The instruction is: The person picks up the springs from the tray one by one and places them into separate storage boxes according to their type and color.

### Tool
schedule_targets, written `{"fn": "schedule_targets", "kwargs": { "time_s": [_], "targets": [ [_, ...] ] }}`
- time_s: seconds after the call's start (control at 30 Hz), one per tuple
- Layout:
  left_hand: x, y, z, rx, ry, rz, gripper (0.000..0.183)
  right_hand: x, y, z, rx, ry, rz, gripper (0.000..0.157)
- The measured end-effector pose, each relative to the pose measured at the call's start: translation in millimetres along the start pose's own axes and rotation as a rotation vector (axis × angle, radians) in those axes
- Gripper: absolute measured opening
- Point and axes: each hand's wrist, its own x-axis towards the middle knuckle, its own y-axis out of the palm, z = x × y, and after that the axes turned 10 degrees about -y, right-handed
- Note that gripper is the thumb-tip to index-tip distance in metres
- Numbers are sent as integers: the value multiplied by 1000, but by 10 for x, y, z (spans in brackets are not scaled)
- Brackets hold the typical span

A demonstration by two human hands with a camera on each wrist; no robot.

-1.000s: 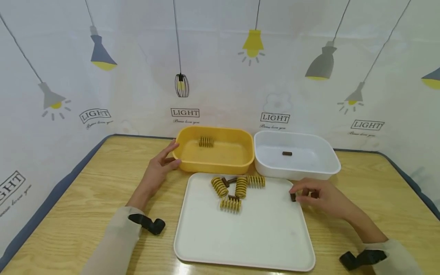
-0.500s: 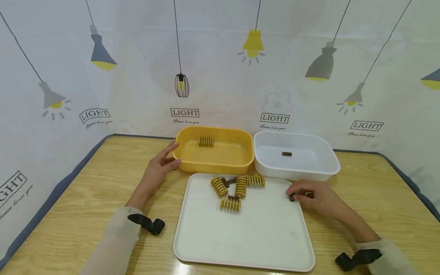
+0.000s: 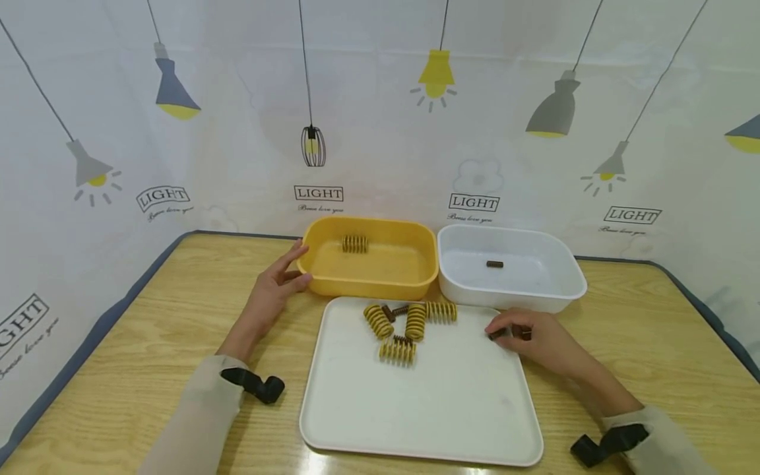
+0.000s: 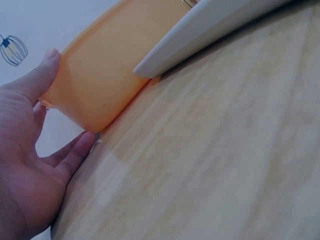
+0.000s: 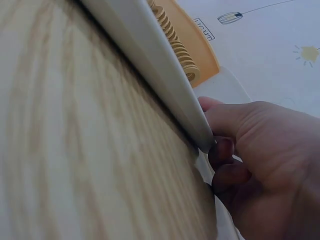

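Observation:
At the left end of the yellow bin [image 3: 371,288], my left hand [image 3: 272,293] touches the wall with fairly straight fingers and thumb. In the left wrist view, the fingertips lie against the bin [image 4: 107,65]. A small dark spring [image 3: 496,334] is pinched between the thumb and fingers of my right hand [image 3: 543,340], over the tray's upper right corner. The right wrist view hides that spring behind the tray edge and hand. Larger yellow springs [image 3: 398,353] and small dark springs [image 3: 388,313] lie grouped at the top of the white tray [image 3: 421,409].
A yellow spring [image 3: 355,244] lies in the yellow bin. Beside it stands a white bin [image 3: 510,297] holding one small dark spring [image 3: 495,264]. Both bins stand behind the tray on the wooden table [image 3: 148,330], close to a printed curtain [image 3: 368,99].
My right hand has shifted slightly left over the tray corner, and the small dark spring it pinches has tilted from upright toward lying flat. My left hand has stayed at the yellow bin.

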Motion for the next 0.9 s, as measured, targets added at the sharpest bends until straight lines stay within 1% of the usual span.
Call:
{"fn": "schedule_targets", "kwargs": {
  "time_s": [0.1,0.23,0.33,0.4,0.47,0.63,0.77,0.9],
  "targets": [
    [-54,16,-74,-12,-6,14,58,7,19,27,-7,23,-13,20],
    [-130,46,-185,-13,-7,21,57,40,-23,244,6,46,-8,19],
    [-146,55,-211,-11,-6,18,57,28,-24,203,22,70,0,17],
    [-137,54,-198,-10,1,17,57,10,-10,106,24,79,-3,17],
    [-108,43,-150,-18,3,15,57,-12,13,-24,23,93,-6,18],
    [-6,15,0,-24,9,13,58,-16,6,-16,17,82,-10,18],
    [17,14,27,-2,19,3,58,-20,5,-5,23,33,-3,18],
    [8,7,24,13,21,-2,58,-12,6,14,44,19,8,19]
  ]
}}
